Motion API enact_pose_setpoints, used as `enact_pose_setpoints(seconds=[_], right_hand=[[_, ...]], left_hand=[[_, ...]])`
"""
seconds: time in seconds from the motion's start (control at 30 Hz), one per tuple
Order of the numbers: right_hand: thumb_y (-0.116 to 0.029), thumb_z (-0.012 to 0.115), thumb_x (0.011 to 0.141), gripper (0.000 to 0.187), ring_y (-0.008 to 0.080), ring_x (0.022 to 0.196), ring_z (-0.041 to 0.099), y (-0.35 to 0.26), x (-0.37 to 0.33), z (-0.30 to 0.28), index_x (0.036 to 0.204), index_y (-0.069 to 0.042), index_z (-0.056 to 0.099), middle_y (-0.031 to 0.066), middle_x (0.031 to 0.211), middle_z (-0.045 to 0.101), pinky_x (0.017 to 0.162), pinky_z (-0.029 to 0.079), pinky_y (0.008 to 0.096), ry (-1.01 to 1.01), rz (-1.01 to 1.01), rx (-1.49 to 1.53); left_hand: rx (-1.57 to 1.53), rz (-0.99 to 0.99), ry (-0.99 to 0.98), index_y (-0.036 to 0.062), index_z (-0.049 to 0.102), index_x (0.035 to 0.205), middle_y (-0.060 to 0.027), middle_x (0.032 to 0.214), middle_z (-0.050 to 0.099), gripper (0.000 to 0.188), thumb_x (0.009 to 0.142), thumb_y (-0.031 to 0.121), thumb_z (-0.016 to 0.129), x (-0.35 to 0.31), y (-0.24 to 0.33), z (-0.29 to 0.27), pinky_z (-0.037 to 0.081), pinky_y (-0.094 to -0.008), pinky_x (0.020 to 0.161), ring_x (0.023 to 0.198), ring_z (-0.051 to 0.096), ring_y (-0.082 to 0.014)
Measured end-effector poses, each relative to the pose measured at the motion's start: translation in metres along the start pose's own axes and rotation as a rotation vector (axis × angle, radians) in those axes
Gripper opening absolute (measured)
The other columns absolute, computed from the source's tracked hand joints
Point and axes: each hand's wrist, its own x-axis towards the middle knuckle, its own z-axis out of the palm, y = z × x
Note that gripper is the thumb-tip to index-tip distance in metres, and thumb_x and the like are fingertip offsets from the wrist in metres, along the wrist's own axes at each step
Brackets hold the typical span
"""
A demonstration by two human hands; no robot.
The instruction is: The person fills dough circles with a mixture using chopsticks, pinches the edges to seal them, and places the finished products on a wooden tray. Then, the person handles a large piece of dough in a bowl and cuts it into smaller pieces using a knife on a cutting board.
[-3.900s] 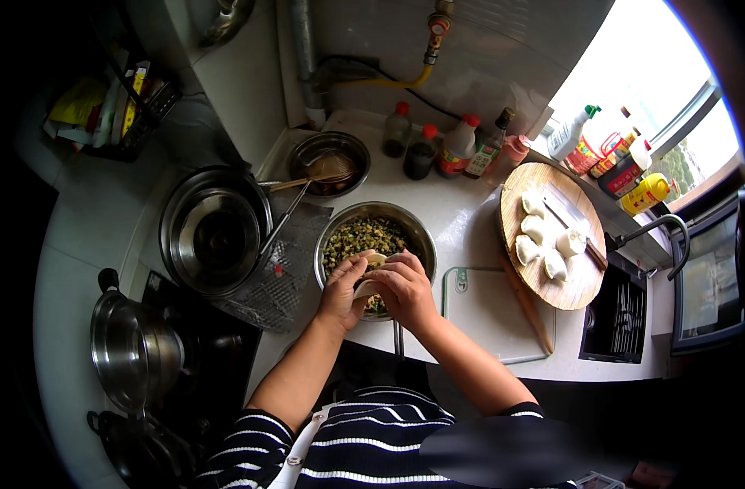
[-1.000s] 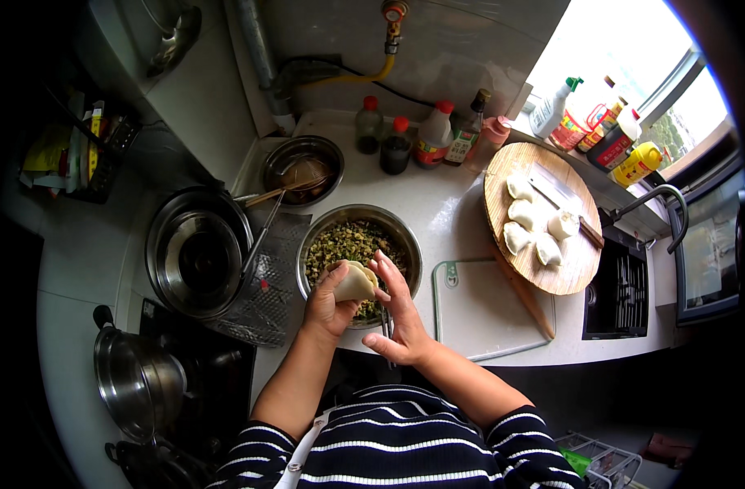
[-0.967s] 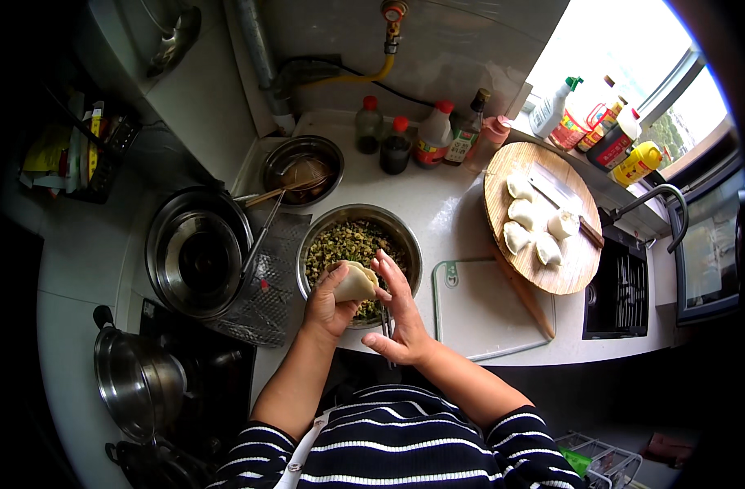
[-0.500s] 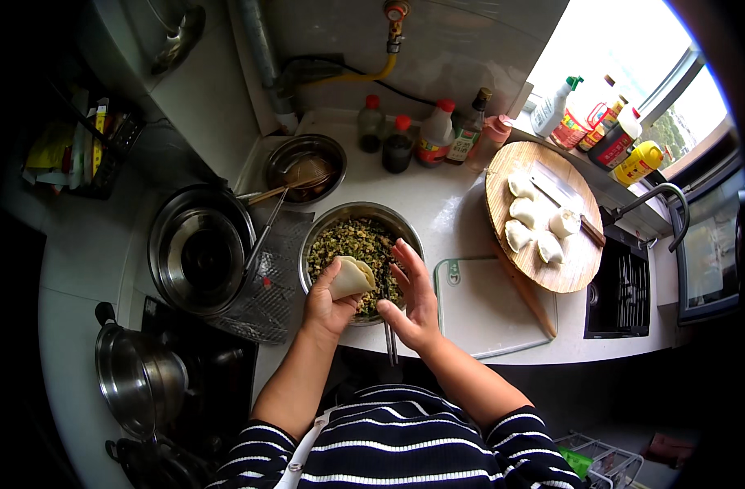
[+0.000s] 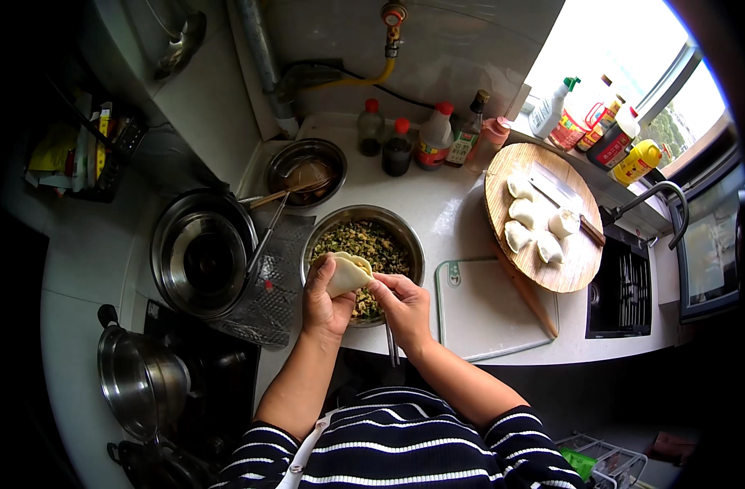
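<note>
A folded dumpling (image 5: 349, 275) with pale dough and some filling showing along its upper edge is held above the filling bowl. My left hand (image 5: 325, 303) cups it from the left, thumb on top. The fingers of my right hand (image 5: 405, 306) pinch its right corner. Below both hands, the steel bowl (image 5: 417, 236) holds chopped green and yellow filling (image 5: 372, 244). A pair of chopsticks (image 5: 393, 346) rests in it, handles pointing toward me and partly hidden by my right hand.
On the right, a round wooden board (image 5: 580, 273) carries several finished dumplings (image 5: 525, 213) and a knife (image 5: 561, 196). Its edge overlaps a rolling pin (image 5: 527, 293) and a white cutting board (image 5: 490, 322). Bottles (image 5: 398, 148) line the back; steel pans (image 5: 201, 253) stand left.
My right hand, spread and apart before, has come left and closed on the dumpling's right corner. The left hand still holds the dumpling at nearly the same place.
</note>
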Motion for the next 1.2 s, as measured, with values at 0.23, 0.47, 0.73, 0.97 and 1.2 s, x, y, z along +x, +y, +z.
enact_pose_setpoints(seconds=[0.23, 0.47, 0.73, 0.97, 1.2], right_hand=[[-0.009, 0.069, 0.086, 0.017, 0.0104, 0.077, 0.059, 0.007, -0.003, 0.002, 0.099, 0.002, 0.07, 0.0062, 0.087, 0.066, 0.067, 0.046, 0.0216, 0.039, -0.151, -0.059], [-0.008, 0.069, 0.086, 0.018, 0.0127, 0.082, 0.06, -0.008, -0.002, 0.007, 0.101, 0.001, 0.07, 0.0076, 0.093, 0.066, 0.074, 0.048, 0.024, 0.0, -0.167, 0.023], [-0.011, 0.071, 0.084, 0.026, 0.0128, 0.086, 0.06, 0.006, 0.011, 0.002, 0.107, 0.0, 0.066, 0.0072, 0.096, 0.065, 0.076, 0.049, 0.0248, 0.044, -0.034, 0.084], [0.0, 0.059, 0.069, 0.012, 0.0299, 0.107, 0.049, 0.05, 0.055, -0.018, 0.071, -0.008, 0.067, 0.0137, 0.11, 0.051, 0.089, 0.044, 0.0374, 0.077, -0.336, -0.353], [-0.021, 0.069, 0.08, 0.016, 0.0287, 0.107, 0.052, 0.048, 0.055, -0.018, 0.084, -0.005, 0.073, 0.0144, 0.108, 0.058, 0.092, 0.043, 0.0391, -0.008, -0.296, -0.497]], left_hand=[[0.018, 0.069, -0.029, 0.0134, 0.065, 0.095, -0.0032, 0.097, 0.065, 0.017, 0.081, 0.018, 0.073, -0.004, 0.003, 0.01, 0.054, -0.038, 0.082, 0.093, 0.064, -0.0215], [0.022, 0.098, -0.088, 0.0128, 0.065, 0.095, -0.0048, 0.096, 0.066, 0.015, 0.082, 0.017, 0.071, -0.005, 0.006, 0.013, 0.054, -0.039, 0.084, 0.095, 0.064, -0.0224], [0.059, 0.139, -0.031, 0.0132, 0.064, 0.096, -0.0046, 0.097, 0.065, 0.018, 0.081, 0.017, 0.072, -0.002, 0.005, 0.016, 0.052, -0.0389, 0.085, 0.095, 0.063, -0.0225], [0.072, 0.159, 0.044, 0.0149, 0.065, 0.093, -0.0028, 0.097, 0.064, 0.02, 0.078, 0.018, 0.076, 0.006, 0.016, 0.005, 0.052, -0.0397, 0.084, 0.094, 0.062, -0.0219], [0.013, 0.103, 0.029, 0.0155, 0.066, 0.093, -0.0026, 0.098, 0.064, 0.019, 0.078, 0.018, 0.076, 0.002, 0.011, 0.002, 0.053, -0.0396, 0.083, 0.094, 0.062, -0.0217]])
